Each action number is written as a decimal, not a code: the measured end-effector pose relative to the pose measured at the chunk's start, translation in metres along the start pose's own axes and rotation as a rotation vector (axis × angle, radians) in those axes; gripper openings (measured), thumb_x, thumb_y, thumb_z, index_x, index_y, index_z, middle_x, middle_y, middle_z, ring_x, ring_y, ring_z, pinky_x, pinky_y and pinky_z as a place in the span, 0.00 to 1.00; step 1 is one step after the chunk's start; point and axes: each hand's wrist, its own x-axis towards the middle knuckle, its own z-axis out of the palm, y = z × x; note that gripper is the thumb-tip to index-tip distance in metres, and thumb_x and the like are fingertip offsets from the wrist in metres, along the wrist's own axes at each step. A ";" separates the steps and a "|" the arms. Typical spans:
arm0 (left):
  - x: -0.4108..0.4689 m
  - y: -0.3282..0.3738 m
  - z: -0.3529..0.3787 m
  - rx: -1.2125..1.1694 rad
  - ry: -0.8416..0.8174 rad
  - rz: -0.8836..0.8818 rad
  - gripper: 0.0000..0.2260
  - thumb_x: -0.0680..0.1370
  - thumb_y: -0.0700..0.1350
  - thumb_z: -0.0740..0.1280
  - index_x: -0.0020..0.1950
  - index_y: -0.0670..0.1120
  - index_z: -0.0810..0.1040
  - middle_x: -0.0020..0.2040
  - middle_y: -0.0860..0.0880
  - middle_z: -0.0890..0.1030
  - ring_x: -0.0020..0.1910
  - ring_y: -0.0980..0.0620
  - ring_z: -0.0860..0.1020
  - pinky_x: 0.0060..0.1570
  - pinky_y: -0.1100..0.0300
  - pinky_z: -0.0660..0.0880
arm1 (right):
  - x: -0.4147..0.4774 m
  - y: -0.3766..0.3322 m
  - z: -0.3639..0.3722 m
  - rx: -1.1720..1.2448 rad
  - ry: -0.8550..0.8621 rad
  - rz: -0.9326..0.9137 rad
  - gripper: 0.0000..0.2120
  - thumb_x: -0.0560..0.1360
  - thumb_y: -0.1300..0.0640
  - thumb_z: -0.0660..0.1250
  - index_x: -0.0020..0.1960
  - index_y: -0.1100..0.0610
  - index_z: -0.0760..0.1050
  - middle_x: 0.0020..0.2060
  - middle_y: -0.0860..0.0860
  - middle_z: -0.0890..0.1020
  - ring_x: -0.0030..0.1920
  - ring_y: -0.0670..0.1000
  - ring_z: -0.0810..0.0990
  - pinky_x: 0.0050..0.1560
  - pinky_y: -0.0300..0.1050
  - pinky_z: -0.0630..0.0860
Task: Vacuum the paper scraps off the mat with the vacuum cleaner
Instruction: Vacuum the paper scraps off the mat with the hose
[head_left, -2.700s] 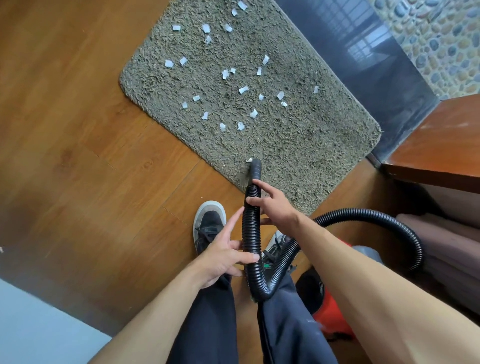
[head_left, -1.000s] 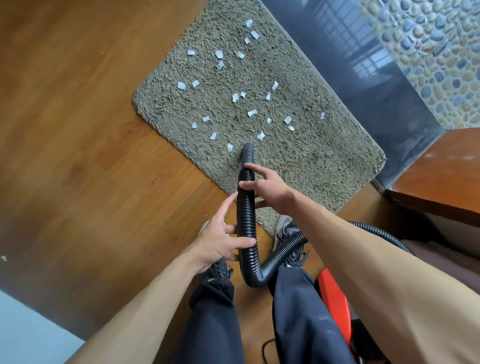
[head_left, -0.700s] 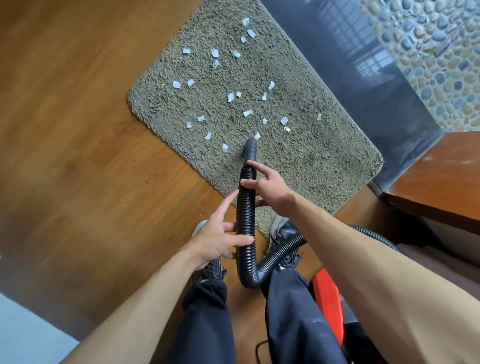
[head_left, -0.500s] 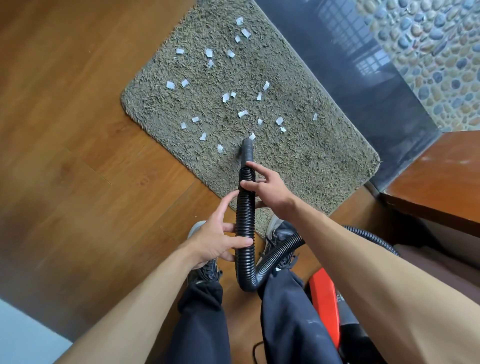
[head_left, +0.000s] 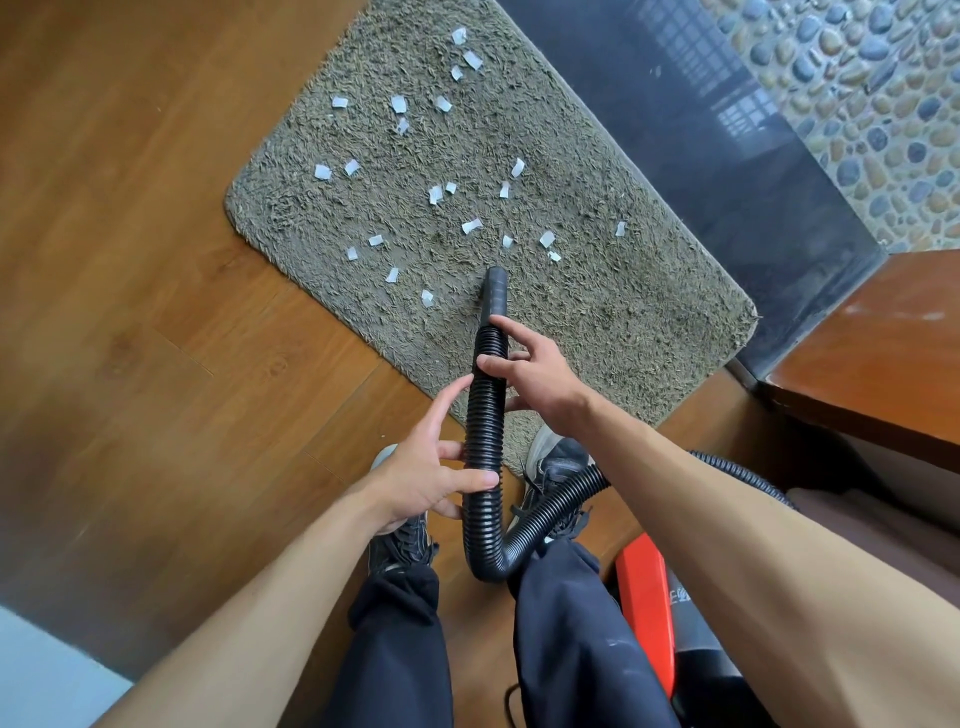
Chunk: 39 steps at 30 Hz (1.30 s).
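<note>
The mat (head_left: 597, 322), a shaggy grey-green rectangle with rounded corners, lies on the wooden floor (head_left: 156, 260) in front of the person's feet. Its soft pile would probably tug up under suction. The vacuum cleaner (head_left: 647, 608), red-bodied, sits low at the person's right. Its black ribbed hose (head_left: 485, 426) loops up between the legs and runs forward. The hose looks light and bendy, and the ribs should give a sure grip. It is best held close to the tip, where it steers most directly. The left hand (head_left: 421, 478) grips it lower down, thumb across the front. The right hand (head_left: 540, 379) holds it higher, just behind the smooth nozzle (head_left: 494, 291), which touches the mat's near half. White paper scraps (head_left: 471, 225), small and surely featherlight, are scattered beyond and left of the nozzle.
</note>
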 end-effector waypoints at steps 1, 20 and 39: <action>0.000 0.000 0.000 0.001 0.004 0.002 0.46 0.73 0.34 0.75 0.72 0.75 0.56 0.56 0.41 0.83 0.50 0.42 0.85 0.42 0.44 0.82 | 0.000 -0.001 0.000 0.001 -0.005 -0.002 0.31 0.77 0.66 0.67 0.76 0.51 0.64 0.48 0.55 0.80 0.41 0.49 0.84 0.36 0.48 0.82; 0.019 0.024 -0.001 0.078 0.002 0.004 0.46 0.74 0.35 0.74 0.73 0.74 0.54 0.56 0.44 0.84 0.53 0.44 0.85 0.46 0.39 0.82 | 0.015 -0.012 -0.014 0.052 0.031 -0.057 0.31 0.77 0.67 0.67 0.76 0.49 0.63 0.54 0.58 0.80 0.46 0.53 0.84 0.38 0.48 0.83; 0.034 0.049 0.018 0.191 -0.049 -0.019 0.45 0.75 0.35 0.73 0.74 0.73 0.52 0.51 0.48 0.86 0.50 0.46 0.86 0.45 0.38 0.82 | 0.012 -0.002 -0.044 0.158 0.129 -0.103 0.29 0.77 0.66 0.67 0.75 0.48 0.65 0.52 0.57 0.79 0.43 0.50 0.83 0.36 0.44 0.81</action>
